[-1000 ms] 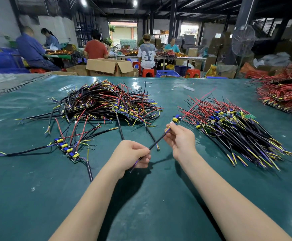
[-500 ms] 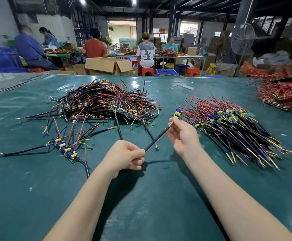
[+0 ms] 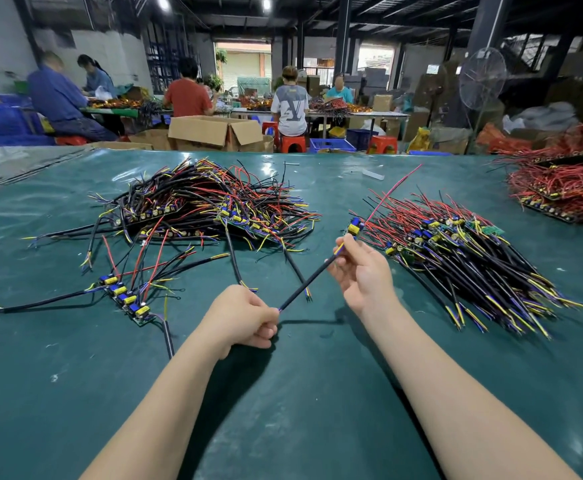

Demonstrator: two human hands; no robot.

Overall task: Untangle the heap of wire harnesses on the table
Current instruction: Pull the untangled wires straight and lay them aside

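Above the green-covered worktop [image 3: 283, 410], one black-sheathed wire harness [image 3: 305, 284] with a yellow and blue component is held stretched. Its lower end is clenched in the fingers of the left hand [image 3: 245, 317]; its upper part is pinched by the right hand [image 3: 363, 277]. Its long axis is pointed toward the aligned pile of black and red harnesses [image 3: 463, 261], just beside the right hand; the tangled multicoloured heap [image 3: 207, 206] is found farther left.

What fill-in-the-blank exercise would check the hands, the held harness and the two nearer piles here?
The left hand and right hand hold one harness whose sheath is ____. The tangled heap lies on the person's ____ side. The aligned pile lies nearest the ____ hand.
Missing words: black; left; right.
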